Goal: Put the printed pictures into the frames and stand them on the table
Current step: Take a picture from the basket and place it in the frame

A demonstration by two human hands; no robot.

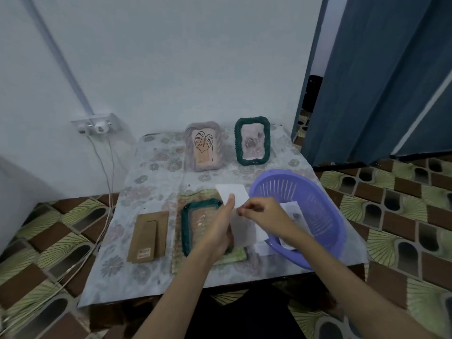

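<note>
A white printed picture, its face blurred and its lower part hidden behind both hands, is pinched by the left hand and the right hand fingers above a flat green rope-wrapped frame on the floral-clothed surface, beside a slotted purple plastic basket.

Two frames stand side by side at the table's back. In front, a third frame lies flat, backing board to its left, basket to its right.
</note>
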